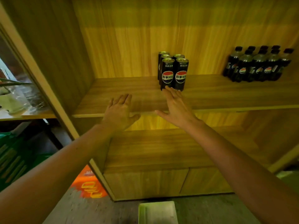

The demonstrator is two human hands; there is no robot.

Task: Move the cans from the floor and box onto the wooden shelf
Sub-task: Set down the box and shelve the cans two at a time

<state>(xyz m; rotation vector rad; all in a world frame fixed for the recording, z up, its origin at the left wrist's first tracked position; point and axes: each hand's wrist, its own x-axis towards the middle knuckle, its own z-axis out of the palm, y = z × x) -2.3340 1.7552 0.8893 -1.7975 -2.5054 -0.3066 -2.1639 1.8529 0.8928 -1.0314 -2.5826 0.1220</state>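
Right grip: your right hand (176, 107) is spread flat, fingers together and extended, holding nothing; the fingertips (168, 88) reach the base of the front cans, and contact cannot be told for certain.
Left grip: your left hand (120, 111) is also open and empty, palm down over the front edge of the shelf board, fingers loosely spread, well clear of the cans.
Cans: a tight cluster of black cans (174, 70) stands upright on the wooden shelf (129, 91), two in front with red-and-blue round logos facing you, more packed behind them; five tops show.
Bottles: a group of dark bottles (257, 65) with black caps stands upright farther right on the same board, well apart from the cans.
Lower board: the level beneath your hands shows bare wood, with closed cabinet doors (161, 181) below it.
Floor: an orange printed box (90, 183) sits by the shelf's left corner, contents hidden; a pale green tray (157, 212) lies at the bottom edge, nothing visible in it.
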